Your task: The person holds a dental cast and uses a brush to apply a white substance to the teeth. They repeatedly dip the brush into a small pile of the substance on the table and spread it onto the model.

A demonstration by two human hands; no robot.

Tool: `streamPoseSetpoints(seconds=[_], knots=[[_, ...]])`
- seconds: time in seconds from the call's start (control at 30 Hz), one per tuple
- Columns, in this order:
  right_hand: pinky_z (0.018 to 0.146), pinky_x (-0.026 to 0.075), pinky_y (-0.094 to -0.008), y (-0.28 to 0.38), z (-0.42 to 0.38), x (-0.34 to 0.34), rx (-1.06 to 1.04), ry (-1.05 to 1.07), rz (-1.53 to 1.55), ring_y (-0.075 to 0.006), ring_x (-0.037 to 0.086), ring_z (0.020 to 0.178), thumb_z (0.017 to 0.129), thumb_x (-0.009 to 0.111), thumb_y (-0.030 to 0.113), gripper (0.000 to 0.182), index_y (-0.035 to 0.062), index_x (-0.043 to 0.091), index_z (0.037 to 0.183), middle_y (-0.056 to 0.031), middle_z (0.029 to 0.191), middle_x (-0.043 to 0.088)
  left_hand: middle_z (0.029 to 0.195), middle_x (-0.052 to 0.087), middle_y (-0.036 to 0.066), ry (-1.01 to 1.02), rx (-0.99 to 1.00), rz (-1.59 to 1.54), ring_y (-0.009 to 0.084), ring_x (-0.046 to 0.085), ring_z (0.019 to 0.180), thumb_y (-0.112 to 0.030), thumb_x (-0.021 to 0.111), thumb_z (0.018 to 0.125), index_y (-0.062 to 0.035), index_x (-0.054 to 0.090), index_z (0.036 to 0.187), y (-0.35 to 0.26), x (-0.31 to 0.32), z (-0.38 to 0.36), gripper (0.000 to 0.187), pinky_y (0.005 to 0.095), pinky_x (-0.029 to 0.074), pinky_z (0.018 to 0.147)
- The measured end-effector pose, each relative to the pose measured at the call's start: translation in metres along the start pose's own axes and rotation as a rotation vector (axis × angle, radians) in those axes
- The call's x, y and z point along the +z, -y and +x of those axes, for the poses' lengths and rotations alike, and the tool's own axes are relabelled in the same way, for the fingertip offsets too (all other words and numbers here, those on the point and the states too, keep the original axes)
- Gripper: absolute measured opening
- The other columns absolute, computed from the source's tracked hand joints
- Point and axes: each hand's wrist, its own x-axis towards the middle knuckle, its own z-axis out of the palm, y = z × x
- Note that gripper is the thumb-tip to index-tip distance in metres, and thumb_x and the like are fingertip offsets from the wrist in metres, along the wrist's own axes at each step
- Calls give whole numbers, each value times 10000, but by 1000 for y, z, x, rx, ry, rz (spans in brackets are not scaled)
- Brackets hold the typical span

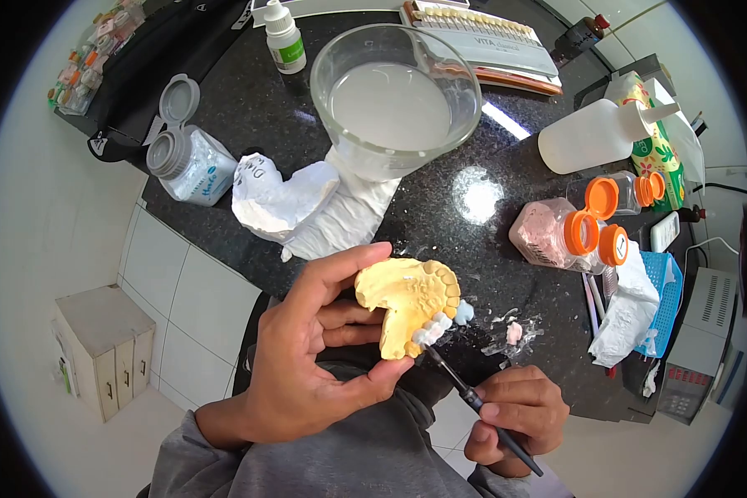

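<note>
My left hand [303, 353] is closed around a yellow dental cast [402, 290], thumb at its lower edge and fingers behind and above. A short row of white teeth [432, 329] sits along the cast's lower right side, with yellow teeth above it. In my right hand [519, 411] is a slim dark-handled brush [465, 390], gripped like a pen. Its metal end points up and left and reaches the white teeth; the very tip is too small to make out. Just right of the cast lies a pale blue lump [465, 313] on the dark counter.
A pink lump [514, 333] with white smears lies right of the cast. Beyond stand a glass bowl [465, 108] of cloudy liquid, a white cast [278, 195] on a cloth [365, 207], and a powder jar [191, 166]. Orange-lidded jars [548, 232] and a squeeze bottle [585, 137] stand right.
</note>
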Motion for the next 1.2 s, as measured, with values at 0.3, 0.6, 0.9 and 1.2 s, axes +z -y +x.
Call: streamPoseSetpoints(seconds=[0.3,0.6,0.9,1.2], knots=[[488,535,-249,-1,1,1,-8,-21,1,-197,634,597,612,713,5,220,27,622,811,-94,722,612,1181,548,224,-173,436,343,286,601,1047,88,692,678,56,509,1208,10,-1,8,562,332,548,841],[503,544,-241,-2,6,7,-15,48,-56,-184,641,612,573,741,-15,287,24,648,842,-85,722,623,1144,579,223,-174,520,359,315,615,1021,111,682,628,35,541,1189,16,-2,11,583,329,554,813],[513,542,-247,0,8,8,12,66,-80,-185,637,605,555,747,-15,313,29,656,852,-80,722,629,1146,583,208,-180,504,344,314,616,1020,125,672,601,18,554,1188,16,-1,11,609,332,554,812],[509,540,-246,-1,7,8,-3,56,-85,-187,639,612,554,761,0,322,31,657,857,-81,724,631,1150,581,206,-169,516,360,319,617,1020,130,673,595,13,555,1190,14,-1,12,617,337,554,812]])
